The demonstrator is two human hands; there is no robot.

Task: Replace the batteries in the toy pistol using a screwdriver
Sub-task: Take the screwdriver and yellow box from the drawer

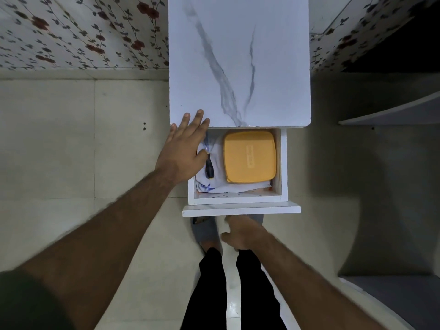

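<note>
My left hand [184, 148] hovers open over the screwdriver [209, 166] lying on cloth [215, 181] in the open drawer [238, 199]; light, rigid, I'd pinch its black handle; right hand [242, 233] under the drawer front, grip unclear.

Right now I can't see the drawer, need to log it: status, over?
Left hand open, over screwdriver. Right hand under drawer front, grip unclear. Drawer open; yellow box beside screwdriver. No pistol in view.
</note>
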